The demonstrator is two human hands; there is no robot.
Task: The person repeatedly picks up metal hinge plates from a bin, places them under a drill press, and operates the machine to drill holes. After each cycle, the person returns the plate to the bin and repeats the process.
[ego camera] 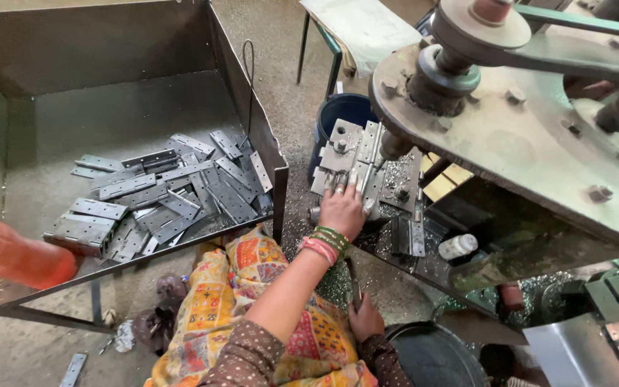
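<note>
Left fingers: the left hand (343, 208) lay palm down with its fingers (338, 183) spread flat, pressing a grey metal hinge plate (349, 154) onto the machine bed; nothing was pinched.
Left wrist: it wore green and pink bangles (327, 242) above a brown dotted sleeve (248, 358).
Right fingers: the right hand (365, 319) was curled around a dark handle (353, 283) low by the lap; how tightly the fingers closed could not be told.
Hinge plate: flat, rectangular and dull silver, it sat on the fixture just beneath the vertical spindle (394, 147), with loose metal chips (395, 175) beside it.
Machine: a heavy, greasy steel frame (539, 143) with bolt heads, topped by a round pulley (478, 25) and a belt.
Large tray: an open sheet-metal bin (109, 50) on thin legs stood to the left, with high plain walls and a worn grey floor.
Tray contents: a heap of flat hinge leaves (173, 193), punched with holes, lay jumbled toward the near right corner.
Blue bucket: a dark blue round bucket (342, 115) stood on the floor behind the fixture; its contents could not be seen.
Small bottle: a white plastic bottle (458, 246) lay on its side on the machine's lower ledge.
Lap: patterned yellow and orange cloth (252, 287) covered the knees.
Floor: rough concrete (30, 351) with one stray hinge leaf (74, 369).
</note>
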